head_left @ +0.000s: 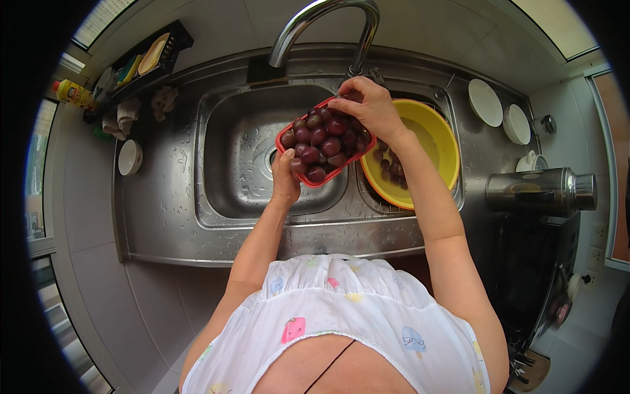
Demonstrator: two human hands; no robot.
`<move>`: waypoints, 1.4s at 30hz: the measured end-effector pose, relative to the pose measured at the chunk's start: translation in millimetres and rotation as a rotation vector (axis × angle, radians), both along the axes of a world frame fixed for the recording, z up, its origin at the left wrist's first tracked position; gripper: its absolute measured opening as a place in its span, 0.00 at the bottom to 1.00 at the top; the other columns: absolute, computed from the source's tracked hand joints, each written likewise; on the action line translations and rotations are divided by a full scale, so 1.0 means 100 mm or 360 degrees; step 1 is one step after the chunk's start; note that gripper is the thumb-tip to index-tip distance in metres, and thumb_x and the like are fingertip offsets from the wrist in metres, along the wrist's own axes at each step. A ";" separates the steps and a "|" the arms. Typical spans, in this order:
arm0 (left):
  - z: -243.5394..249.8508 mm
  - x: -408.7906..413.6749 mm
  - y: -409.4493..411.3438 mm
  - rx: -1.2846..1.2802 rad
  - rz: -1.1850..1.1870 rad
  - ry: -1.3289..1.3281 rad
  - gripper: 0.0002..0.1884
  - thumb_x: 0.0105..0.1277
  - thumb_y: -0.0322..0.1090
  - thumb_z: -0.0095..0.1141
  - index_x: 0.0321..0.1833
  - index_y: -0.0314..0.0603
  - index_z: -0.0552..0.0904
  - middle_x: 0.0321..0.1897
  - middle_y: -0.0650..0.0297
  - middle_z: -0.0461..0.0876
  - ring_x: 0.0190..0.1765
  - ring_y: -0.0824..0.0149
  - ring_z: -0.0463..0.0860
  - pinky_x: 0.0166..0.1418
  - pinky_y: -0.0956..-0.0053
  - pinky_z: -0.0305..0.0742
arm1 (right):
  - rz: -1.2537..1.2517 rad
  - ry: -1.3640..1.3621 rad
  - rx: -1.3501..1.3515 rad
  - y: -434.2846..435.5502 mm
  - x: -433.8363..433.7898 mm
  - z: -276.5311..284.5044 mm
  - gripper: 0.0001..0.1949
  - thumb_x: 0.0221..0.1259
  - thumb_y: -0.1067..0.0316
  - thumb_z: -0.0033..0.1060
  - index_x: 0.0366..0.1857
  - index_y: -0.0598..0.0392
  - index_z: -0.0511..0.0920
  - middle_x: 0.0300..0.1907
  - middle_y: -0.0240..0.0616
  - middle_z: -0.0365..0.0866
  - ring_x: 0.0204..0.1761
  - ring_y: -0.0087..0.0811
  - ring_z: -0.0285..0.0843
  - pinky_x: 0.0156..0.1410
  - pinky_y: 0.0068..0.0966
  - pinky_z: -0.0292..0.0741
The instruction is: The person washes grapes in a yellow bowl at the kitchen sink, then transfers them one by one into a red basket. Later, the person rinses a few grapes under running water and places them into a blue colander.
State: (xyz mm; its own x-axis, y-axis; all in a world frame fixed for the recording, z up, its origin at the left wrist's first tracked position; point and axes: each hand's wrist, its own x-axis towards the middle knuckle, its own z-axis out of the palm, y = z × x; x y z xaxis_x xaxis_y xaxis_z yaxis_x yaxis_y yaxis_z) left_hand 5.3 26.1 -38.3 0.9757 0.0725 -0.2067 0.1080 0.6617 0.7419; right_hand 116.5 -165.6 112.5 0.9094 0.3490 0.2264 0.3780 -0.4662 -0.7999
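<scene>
My left hand [285,178] grips the near left corner of a red plastic basket [322,183], its thumb over the rim. Dark red grapes [317,138] fill the basket, which is held above the right part of the steel sink basin [231,147]. At the basket's far right rim is my right hand [371,106], thumb and fingers drawn close together over the grapes. Whether anything is pinched between them is hidden. Right of the basket, partly behind my right forearm, a yellow plastic bowl [435,143] holds water and more grapes [389,165].
A chrome faucet [325,12] arches over the sink. White bowls [130,157] [517,124] and a white plate [486,102] stand along the wet steel counter. A steel thermos [534,192] lies to the right. Sponges sit in a black wall rack [170,47] at left.
</scene>
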 end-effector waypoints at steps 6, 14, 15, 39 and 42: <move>-0.10 0.02 0.02 -0.0037 -0.0005 -0.0031 0.30 0.69 0.52 0.52 0.67 0.38 0.70 0.59 0.57 0.79 0.61 0.59 0.80 0.68 0.61 0.74 | 0.0191 -0.0163 -0.0258 0.02 0.03 -0.10 0.14 0.66 0.55 0.66 0.45 0.53 0.86 0.45 0.42 0.84 0.49 0.42 0.83 0.56 0.34 0.79; -0.02 0.01 0.00 -0.0011 0.0033 0.0000 0.28 0.69 0.52 0.51 0.65 0.39 0.72 0.57 0.58 0.80 0.59 0.59 0.81 0.67 0.61 0.75 | 0.0182 0.0098 -0.0213 0.01 0.06 -0.03 0.16 0.72 0.55 0.61 0.51 0.56 0.85 0.48 0.42 0.84 0.54 0.38 0.82 0.59 0.30 0.77; -0.04 0.01 0.01 -0.0010 0.0044 0.0003 0.28 0.69 0.52 0.51 0.65 0.39 0.72 0.57 0.59 0.80 0.59 0.59 0.81 0.67 0.61 0.75 | 0.0092 0.0111 -0.0150 -0.01 0.01 0.01 0.16 0.72 0.55 0.61 0.51 0.57 0.85 0.48 0.41 0.84 0.54 0.36 0.83 0.58 0.29 0.77; -0.12 -0.03 0.21 -0.0148 -0.0090 0.0076 0.30 0.67 0.50 0.54 0.69 0.41 0.71 0.61 0.61 0.78 0.62 0.63 0.78 0.68 0.64 0.73 | -0.0552 0.0757 -0.0869 -1.85 -0.62 -2.12 0.30 0.52 0.71 0.73 0.63 0.53 0.72 0.59 0.60 0.69 0.59 0.58 0.74 0.64 0.40 0.74; -0.04 -0.05 0.17 -0.0145 -0.0090 0.0061 0.30 0.67 0.49 0.54 0.69 0.42 0.71 0.61 0.61 0.78 0.62 0.62 0.79 0.68 0.64 0.73 | -0.0725 0.0920 -0.0497 -1.85 -0.57 -1.80 0.26 0.51 0.69 0.76 0.56 0.56 0.77 0.47 0.55 0.79 0.50 0.54 0.80 0.56 0.40 0.77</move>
